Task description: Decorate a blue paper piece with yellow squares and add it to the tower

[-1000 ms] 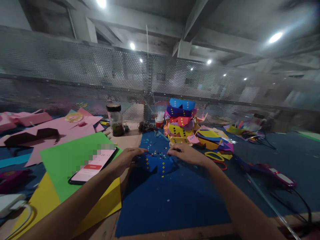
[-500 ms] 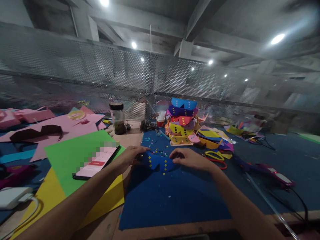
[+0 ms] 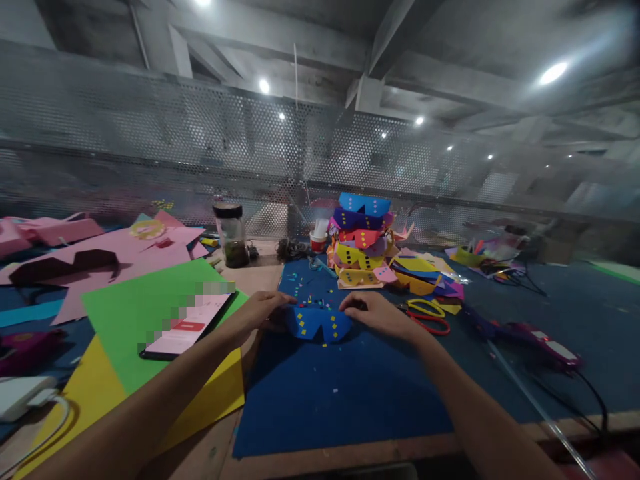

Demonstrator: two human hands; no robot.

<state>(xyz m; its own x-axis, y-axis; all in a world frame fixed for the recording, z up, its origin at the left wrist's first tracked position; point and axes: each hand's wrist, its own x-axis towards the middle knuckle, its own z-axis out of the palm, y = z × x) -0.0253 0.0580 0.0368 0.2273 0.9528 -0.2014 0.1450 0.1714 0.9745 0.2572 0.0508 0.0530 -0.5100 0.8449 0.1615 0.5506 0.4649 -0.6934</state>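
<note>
A pair of blue paper glasses with yellow squares stands curved over the dark blue sheet, its notch at the bottom middle. My left hand is closed on its left end, with the fingertips partly hidden behind the paper. On the right end, my right hand pinches the paper between thumb and fingers. Small coloured paper bits lie scattered just behind the glasses. A stack of similar paper glasses in several colours rises farther back.
Red and yellow scissors lie right of my right hand. To the left, a phone rests on a green sheet. A lidded jar and a paper cup stand behind. A purple glue gun with a cable lies at right.
The blue glasses are tilted up more, so their front and yellow squares show more plainly. Both hands keep hold of the ends. The whole view has shifted slightly.
</note>
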